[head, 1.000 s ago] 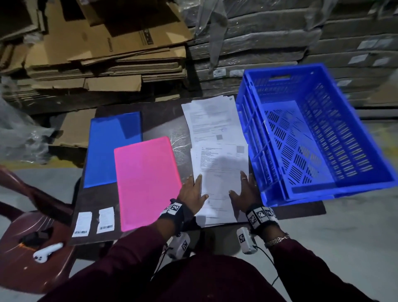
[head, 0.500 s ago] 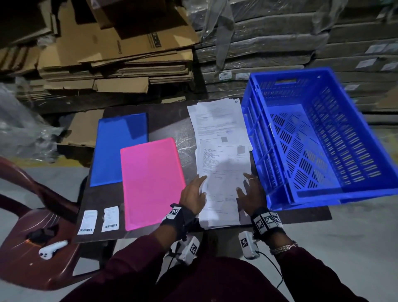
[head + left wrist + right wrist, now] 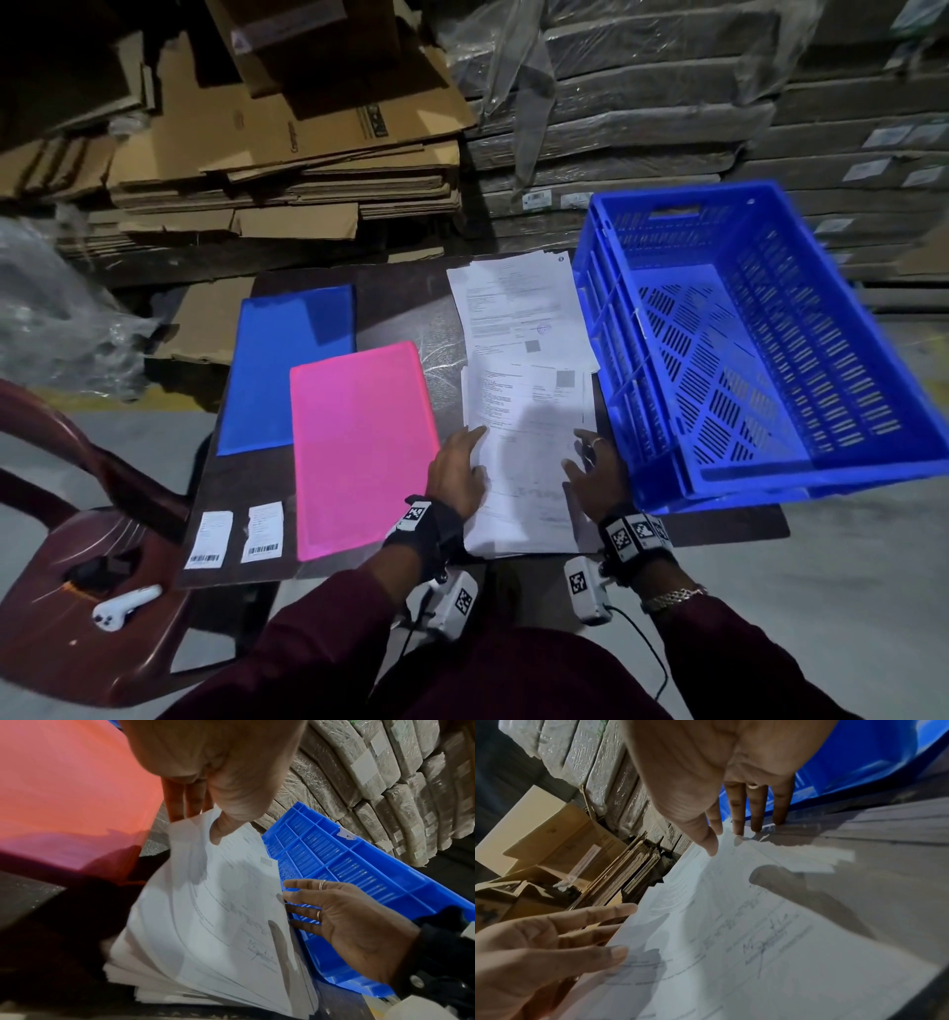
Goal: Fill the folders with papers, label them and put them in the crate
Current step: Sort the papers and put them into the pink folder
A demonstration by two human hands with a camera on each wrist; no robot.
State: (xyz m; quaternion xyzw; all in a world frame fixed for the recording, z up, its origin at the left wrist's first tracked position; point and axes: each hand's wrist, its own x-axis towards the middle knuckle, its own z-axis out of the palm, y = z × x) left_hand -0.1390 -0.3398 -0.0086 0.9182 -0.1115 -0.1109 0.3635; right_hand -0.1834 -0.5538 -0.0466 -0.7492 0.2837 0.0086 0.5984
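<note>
A stack of printed papers (image 3: pixel 524 462) lies near the front of the dark table (image 3: pixel 246 488), and a second stack (image 3: pixel 513 308) lies behind it. My left hand (image 3: pixel 458 475) rests at the near stack's left edge with its fingers straight and its thumb on the top sheet (image 3: pixel 218 912). My right hand (image 3: pixel 598 470) touches the right edge with straight, spread fingers (image 3: pixel 757 811). A pink folder (image 3: pixel 359 447) and a blue folder (image 3: pixel 287 370) lie closed to the left. Two barcode labels (image 3: pixel 208 539) (image 3: pixel 263 532) sit at the table's front left. The blue slotted crate (image 3: pixel 606 329) stands at the right with nothing in it.
A dark red plastic chair (image 3: pixel 61 642) stands at the left and carries a small white device (image 3: pixel 123 611). Flattened cardboard boxes (image 3: pixel 282 169) and wrapped bundles (image 3: pixel 667 128) are piled behind the table. The crate overhangs the table's right side.
Both hands stay at the sides of the near paper stack. The view has tilted up a little and shows more of the cardboard piles.
</note>
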